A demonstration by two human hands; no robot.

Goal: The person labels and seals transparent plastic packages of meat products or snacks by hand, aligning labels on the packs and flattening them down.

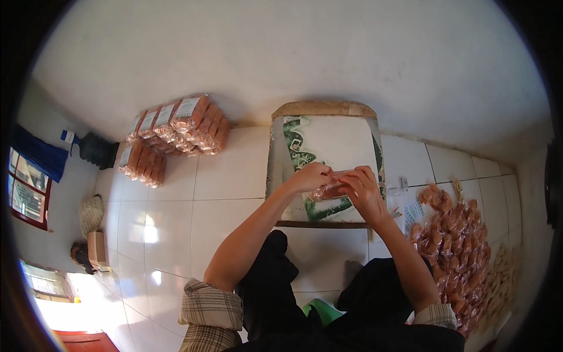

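Observation:
A clear plastic packet with reddish-brown contents (328, 191) is between my hands, over a low wooden table (324, 108). My left hand (311, 177) is closed at the packet's upper left, its fingers curled in a pinch. From the right, my right hand (366, 196) grips the packet's other end between thumb and fingers. Under the packet lies a white sheet with green print (343, 138) on the tabletop. Exactly what is inside the packet cannot be made out.
To the right on the tiled floor lies a large heap of small reddish-brown packets (454, 249), with plastic sleeves (413, 211) beside it. Stacked bundles of packed brown goods (190, 120) stand by the wall at left. A dark water bottle (97, 149) and a cardboard box (96, 246) stand farther left.

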